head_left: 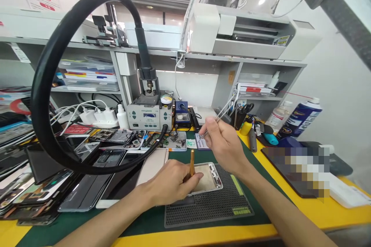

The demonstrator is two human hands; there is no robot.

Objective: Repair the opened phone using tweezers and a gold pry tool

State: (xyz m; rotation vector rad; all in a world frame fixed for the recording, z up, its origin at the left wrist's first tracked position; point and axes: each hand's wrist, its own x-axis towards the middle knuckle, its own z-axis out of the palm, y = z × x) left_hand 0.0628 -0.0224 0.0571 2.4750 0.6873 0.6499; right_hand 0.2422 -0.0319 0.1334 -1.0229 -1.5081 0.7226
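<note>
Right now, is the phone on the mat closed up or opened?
Opened. The phone frame lies flat on the mat with its bare inside facing up, and the left hand presses a tool into it.

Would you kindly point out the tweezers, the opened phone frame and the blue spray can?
tweezers (223, 114), head view, on the metal shafts above the right hand.
opened phone frame (209, 178), head view, on its bare inner surface.
blue spray can (300, 119), head view, on the can's labelled body.
</note>
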